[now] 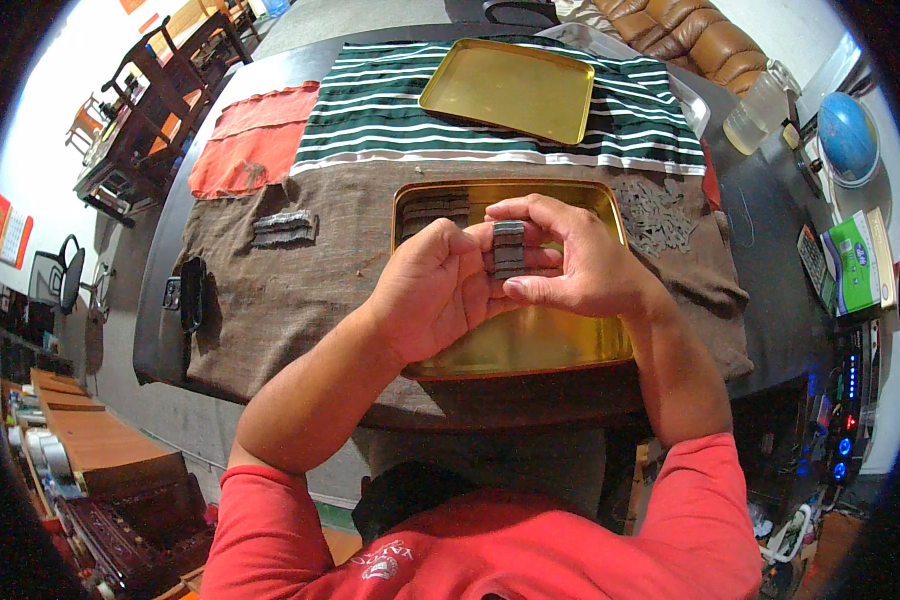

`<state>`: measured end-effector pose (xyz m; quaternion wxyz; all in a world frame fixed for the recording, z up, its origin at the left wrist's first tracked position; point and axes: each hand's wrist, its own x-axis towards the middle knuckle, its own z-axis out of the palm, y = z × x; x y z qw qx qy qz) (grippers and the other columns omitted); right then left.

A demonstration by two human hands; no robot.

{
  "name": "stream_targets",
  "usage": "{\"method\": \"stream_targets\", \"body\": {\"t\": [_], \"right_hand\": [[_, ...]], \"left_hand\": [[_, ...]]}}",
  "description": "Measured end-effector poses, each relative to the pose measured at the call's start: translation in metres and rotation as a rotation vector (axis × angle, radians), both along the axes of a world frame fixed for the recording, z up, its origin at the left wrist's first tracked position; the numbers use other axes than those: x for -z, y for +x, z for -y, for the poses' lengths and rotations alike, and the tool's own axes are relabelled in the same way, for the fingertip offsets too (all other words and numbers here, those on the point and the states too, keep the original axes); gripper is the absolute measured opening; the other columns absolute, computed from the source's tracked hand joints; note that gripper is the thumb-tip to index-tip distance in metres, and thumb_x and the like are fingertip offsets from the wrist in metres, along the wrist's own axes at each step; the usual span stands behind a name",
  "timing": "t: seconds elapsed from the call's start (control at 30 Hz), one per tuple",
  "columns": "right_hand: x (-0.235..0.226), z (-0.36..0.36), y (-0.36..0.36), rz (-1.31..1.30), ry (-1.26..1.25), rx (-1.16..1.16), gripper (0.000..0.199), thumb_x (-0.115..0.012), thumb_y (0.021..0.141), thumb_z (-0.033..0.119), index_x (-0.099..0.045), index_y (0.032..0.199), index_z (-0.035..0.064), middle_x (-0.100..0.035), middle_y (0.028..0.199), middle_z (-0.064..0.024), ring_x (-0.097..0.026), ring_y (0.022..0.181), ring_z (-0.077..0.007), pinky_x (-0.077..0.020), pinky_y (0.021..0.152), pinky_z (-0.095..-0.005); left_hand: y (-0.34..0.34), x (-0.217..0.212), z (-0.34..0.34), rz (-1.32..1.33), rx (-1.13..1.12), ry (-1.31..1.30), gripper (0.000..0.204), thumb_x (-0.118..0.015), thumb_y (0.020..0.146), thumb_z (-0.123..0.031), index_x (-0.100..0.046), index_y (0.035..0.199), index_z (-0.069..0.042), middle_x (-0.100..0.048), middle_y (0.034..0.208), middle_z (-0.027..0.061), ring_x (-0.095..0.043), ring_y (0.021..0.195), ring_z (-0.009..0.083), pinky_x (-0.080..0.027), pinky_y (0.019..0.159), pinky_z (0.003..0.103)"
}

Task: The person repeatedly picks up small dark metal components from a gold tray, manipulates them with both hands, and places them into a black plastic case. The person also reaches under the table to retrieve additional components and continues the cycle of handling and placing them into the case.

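Above the gold tin (525, 345) both hands hold a short stack of small dark grey pieces (508, 250), lined up side by side. My left hand (425, 290) is closed around its left side, with fingers passing beneath the stack. Curved round from the right, my right hand (595, 262) grips it between thumb and fingers. Inside the tin, at its far left, lie rows of similar grey pieces (436, 212), partly hidden by my left hand. The pieces look like metal; their exact kind is too small to make out.
Right of the tin, loose grey pieces (658, 216) lie heaped on the brown cloth (300, 300). Another lined-up group (284, 229) rests at the left, near a dark phone case (192, 293). Beyond, a gold lid (510, 92) sits on a green-and-white striped cloth (370, 110).
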<state>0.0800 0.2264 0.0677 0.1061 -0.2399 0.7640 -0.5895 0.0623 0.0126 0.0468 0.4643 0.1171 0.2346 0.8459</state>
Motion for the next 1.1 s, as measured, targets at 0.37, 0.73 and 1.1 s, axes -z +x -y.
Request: {"method": "stream_targets", "body": {"t": [0.37, 0.73, 1.1], "right_hand": [[0.009, -0.004, -0.01, 0.082, -0.28, 0.226, 0.032, -0.061, 0.104, 0.029, -0.066, 0.121, 0.0015, -0.066, 0.089, -0.0011, -0.06, 0.074, -0.0059, -0.0493, 0.064, -0.0215], [-0.01, -0.008, 0.001, 0.641, -0.57, -0.042, 0.045, -0.055, 0.105, 0.033, -0.058, 0.133, -0.0029, -0.072, 0.083, -0.012, -0.059, 0.048, -0.009, -0.0465, 0.045, -0.0189], [-0.01, -0.006, 0.008, 0.71, -0.586, -0.249, 0.045, -0.054, 0.106, 0.032, -0.058, 0.127, -0.0074, -0.074, 0.1, -0.0256, -0.073, 0.062, -0.0243, -0.0597, 0.053, -0.0304]], "left_hand": [[0.007, -0.007, 0.0, -0.339, -0.311, -0.402, 0.035, -0.042, 0.108, -0.009, -0.05, 0.142, -0.006, -0.068, 0.109, 0.0073, -0.056, 0.075, 0.0096, -0.049, 0.07, 0.023], [0.018, -0.002, -0.004, -1.14, -0.512, -0.759, 0.073, -0.045, 0.102, 0.007, -0.014, 0.165, -0.012, -0.065, 0.115, 0.0092, -0.058, 0.091, 0.0131, -0.05, 0.087, 0.026], [0.024, -0.008, 0.001, -1.379, -0.426, -0.848, 0.099, -0.057, 0.089, 0.011, 0.0, 0.166, -0.014, -0.068, 0.106, 0.0184, -0.067, 0.089, 0.0317, -0.053, 0.082, 0.037]]}}
